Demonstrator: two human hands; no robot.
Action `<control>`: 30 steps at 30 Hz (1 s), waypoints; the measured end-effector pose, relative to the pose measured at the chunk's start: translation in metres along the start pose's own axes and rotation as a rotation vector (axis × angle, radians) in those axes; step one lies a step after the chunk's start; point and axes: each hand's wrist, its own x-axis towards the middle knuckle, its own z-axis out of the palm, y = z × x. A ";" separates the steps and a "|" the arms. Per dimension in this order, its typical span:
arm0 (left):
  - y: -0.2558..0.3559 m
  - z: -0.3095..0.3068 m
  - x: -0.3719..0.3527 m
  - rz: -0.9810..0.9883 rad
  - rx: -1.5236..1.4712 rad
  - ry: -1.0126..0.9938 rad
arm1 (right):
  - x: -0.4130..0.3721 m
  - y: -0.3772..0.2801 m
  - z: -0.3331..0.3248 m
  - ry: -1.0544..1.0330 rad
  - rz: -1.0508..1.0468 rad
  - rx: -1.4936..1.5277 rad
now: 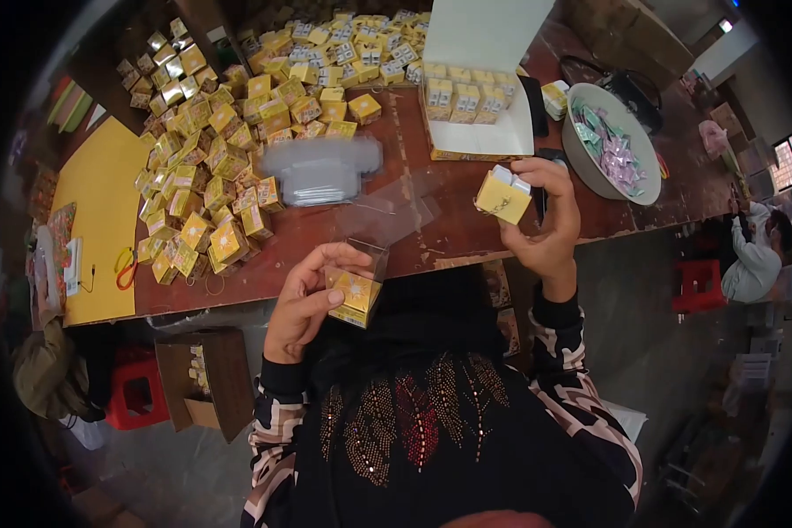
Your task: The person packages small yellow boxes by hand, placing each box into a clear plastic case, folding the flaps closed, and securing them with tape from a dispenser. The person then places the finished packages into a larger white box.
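Note:
Near the table's front edge, my left hand [308,302] is closed around a clear plastic case [377,260] with a yellow box [356,293] inside its lower part. To the right, my right hand [550,207] pinches a small yellow pack [502,195] with white pieces showing at its top. A stack of clear plastic sleeves [321,180] lies on the table beyond my left hand. Behind my right hand stands an open carton [480,141] holding rows of yellow and white packs, its white lid raised.
Many yellow boxes [229,239] are heaped at the left and back of the red table [414,231]. A white bowl [575,150] of small sachets stands at the right. Red-handled scissors [126,269] lie at the left. Other people sit at both sides.

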 end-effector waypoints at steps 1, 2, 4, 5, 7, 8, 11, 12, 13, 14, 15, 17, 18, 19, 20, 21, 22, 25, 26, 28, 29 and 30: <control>0.000 0.001 -0.003 0.013 0.000 -0.001 | -0.003 -0.001 0.003 0.019 0.105 0.099; 0.000 0.001 -0.005 0.016 0.002 0.009 | -0.006 -0.002 0.008 0.016 0.103 0.109; -0.001 0.001 -0.005 0.026 0.007 0.020 | -0.009 -0.003 0.016 0.102 0.273 0.507; -0.001 0.001 -0.004 0.026 0.008 0.019 | -0.010 -0.004 0.016 0.103 0.272 0.506; -0.001 0.003 -0.003 0.011 0.018 0.022 | -0.013 -0.005 0.017 0.033 0.346 0.571; -0.001 0.003 -0.002 0.011 0.018 0.021 | -0.013 -0.003 0.016 0.034 0.345 0.570; -0.002 0.004 0.001 0.013 0.004 -0.017 | -0.011 -0.001 0.015 -0.054 0.217 0.547; -0.003 0.006 0.003 0.007 0.029 0.002 | -0.008 -0.004 0.015 -0.106 0.327 0.583; -0.003 0.007 0.004 0.001 0.053 0.021 | -0.005 -0.007 0.014 -0.160 0.438 0.619; -0.004 0.009 0.005 0.000 0.051 0.029 | -0.003 -0.009 0.016 -0.166 0.440 0.623; -0.005 0.010 0.007 -0.008 0.063 0.041 | -0.001 -0.012 0.017 -0.192 0.529 0.732; -0.009 0.013 0.008 -0.018 0.069 0.066 | 0.000 -0.015 0.021 -0.230 0.625 0.848; -0.012 0.013 0.009 -0.031 0.080 0.077 | 0.000 -0.017 0.022 -0.242 0.659 0.956; -0.014 0.013 0.011 -0.044 0.091 0.088 | 0.000 -0.017 0.024 -0.254 0.693 1.063; -0.015 0.013 0.011 -0.045 0.086 0.096 | -0.003 -0.014 0.027 -0.262 0.698 1.067; -0.017 0.014 0.011 -0.053 0.085 0.093 | -0.009 -0.010 0.033 -0.253 0.677 0.955; -0.019 0.014 0.011 -0.062 0.083 0.088 | -0.012 -0.008 0.036 -0.243 0.653 0.842; -0.023 0.014 0.011 -0.070 0.073 0.088 | -0.012 -0.013 0.041 -0.208 0.652 0.790; -0.025 0.014 0.011 -0.070 0.067 0.100 | -0.012 -0.015 0.042 -0.219 0.657 0.796; -0.028 0.013 0.010 -0.075 0.167 0.094 | -0.014 -0.018 0.043 -0.139 0.639 0.729; -0.028 0.014 0.011 -0.076 0.162 0.103 | -0.013 -0.021 0.046 -0.147 0.644 0.734; -0.027 0.016 0.011 -0.068 0.207 0.086 | -0.011 -0.025 0.050 -0.071 0.593 0.766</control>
